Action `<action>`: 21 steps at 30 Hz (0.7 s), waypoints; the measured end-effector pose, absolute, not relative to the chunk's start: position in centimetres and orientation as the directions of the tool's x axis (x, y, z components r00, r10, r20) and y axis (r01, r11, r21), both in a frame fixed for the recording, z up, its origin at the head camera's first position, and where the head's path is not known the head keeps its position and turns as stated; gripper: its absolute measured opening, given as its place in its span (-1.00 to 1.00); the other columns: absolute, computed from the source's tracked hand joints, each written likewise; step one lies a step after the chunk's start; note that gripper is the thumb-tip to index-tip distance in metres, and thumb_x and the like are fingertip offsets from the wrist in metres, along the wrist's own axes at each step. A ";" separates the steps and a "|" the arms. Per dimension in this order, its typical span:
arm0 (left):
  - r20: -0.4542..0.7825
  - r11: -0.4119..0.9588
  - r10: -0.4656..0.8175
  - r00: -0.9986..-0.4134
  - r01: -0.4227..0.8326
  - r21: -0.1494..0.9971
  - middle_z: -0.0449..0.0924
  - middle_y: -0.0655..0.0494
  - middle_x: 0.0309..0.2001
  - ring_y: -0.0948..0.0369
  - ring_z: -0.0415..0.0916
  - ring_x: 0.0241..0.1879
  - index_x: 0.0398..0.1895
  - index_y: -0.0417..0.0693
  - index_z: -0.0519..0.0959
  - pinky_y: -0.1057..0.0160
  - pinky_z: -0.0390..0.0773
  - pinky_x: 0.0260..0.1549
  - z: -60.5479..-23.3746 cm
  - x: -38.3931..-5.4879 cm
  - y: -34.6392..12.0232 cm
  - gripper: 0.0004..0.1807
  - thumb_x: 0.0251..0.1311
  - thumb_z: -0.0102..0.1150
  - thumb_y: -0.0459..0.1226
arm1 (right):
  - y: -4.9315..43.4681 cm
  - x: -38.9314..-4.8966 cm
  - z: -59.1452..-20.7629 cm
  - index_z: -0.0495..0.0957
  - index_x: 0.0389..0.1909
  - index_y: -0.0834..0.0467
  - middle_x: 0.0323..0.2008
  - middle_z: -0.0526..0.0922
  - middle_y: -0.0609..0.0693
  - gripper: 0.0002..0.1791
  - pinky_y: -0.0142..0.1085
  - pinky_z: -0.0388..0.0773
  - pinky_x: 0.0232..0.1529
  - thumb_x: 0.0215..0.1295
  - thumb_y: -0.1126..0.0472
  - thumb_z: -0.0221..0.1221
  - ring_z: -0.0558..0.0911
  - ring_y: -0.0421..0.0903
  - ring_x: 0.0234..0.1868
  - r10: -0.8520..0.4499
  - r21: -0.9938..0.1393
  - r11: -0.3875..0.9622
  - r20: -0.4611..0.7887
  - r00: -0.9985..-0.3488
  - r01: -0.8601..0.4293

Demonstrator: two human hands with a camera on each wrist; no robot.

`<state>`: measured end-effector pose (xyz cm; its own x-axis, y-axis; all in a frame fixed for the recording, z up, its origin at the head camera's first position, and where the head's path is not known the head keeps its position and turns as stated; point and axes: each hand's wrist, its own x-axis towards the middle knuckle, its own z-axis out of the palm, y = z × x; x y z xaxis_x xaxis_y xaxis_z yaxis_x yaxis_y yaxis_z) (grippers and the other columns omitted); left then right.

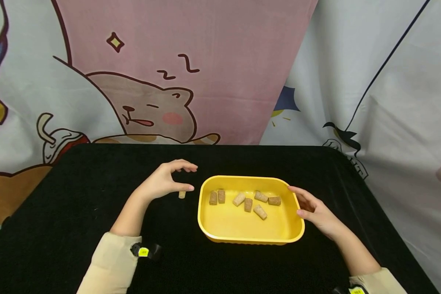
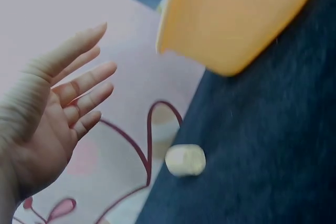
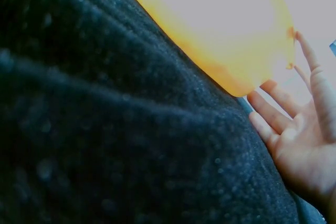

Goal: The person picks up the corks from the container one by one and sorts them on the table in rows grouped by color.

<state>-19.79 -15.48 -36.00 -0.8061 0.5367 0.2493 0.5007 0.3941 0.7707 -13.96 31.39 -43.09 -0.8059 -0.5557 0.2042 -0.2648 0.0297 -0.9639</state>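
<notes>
My left hand is left of the yellow tub, its thumb and fingers spread apart with nothing between them. Just below the thumb in the head view, a short tan cork stands on the black cloth. The left wrist view has that cork pale and blurred, apart from the left hand. At the tub's right end, my right hand touches the rim with finger and thumb. Extended fingers of the right hand lie along the tub's outer wall in the right wrist view.
Inside the tub lie several tan and brown corks, mostly toward its far side. Black cloth covers the table. A printed curtain hangs behind the far edge.
</notes>
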 end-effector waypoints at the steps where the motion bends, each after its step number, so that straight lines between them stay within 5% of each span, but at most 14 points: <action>1: 0.257 0.381 0.546 -0.797 0.510 0.771 0.54 0.18 0.01 0.16 0.38 0.03 0.07 0.01 0.56 -0.07 0.33 0.09 -35.7 -19.6 -15.2 -0.48 -0.03 0.47 -0.24 | 31.4 -14.0 -43.0 0.02 0.45 0.24 0.36 0.28 -0.08 -0.34 -0.17 0.52 0.01 0.36 0.44 -0.03 0.43 -0.10 0.22 -0.556 -0.963 0.032 0.205 -0.806 -0.267; 10: 0.268 0.240 0.673 -0.690 0.546 0.803 0.53 0.16 0.02 -0.01 0.40 0.04 0.05 -0.05 0.57 -0.09 0.43 0.02 -34.3 -18.0 -12.0 -0.49 -0.04 0.48 -0.28 | 31.3 -13.9 -43.0 0.02 0.45 0.24 0.35 0.29 -0.06 -0.35 -0.16 0.53 0.00 0.36 0.43 -0.04 0.45 -0.07 0.20 -0.567 -0.962 0.016 0.215 -0.795 -0.272; 21: 0.154 0.360 0.778 -0.609 0.633 0.686 0.49 0.17 0.11 0.25 0.37 0.13 0.11 -0.01 0.55 0.11 0.35 0.14 -34.6 -17.9 -7.5 -0.46 0.00 0.45 -0.17 | 31.4 -13.9 -43.1 0.03 0.45 0.23 0.34 0.30 -0.08 -0.35 -0.17 0.53 -0.01 0.36 0.43 -0.05 0.46 -0.09 0.19 -0.561 -0.962 0.020 0.214 -0.799 -0.272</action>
<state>-17.92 -7.51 -34.56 -0.6092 0.7780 0.1536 0.6327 0.3600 0.6856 -13.94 31.40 -43.13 -0.7995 -0.5613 0.2141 -0.2721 0.0205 -0.9621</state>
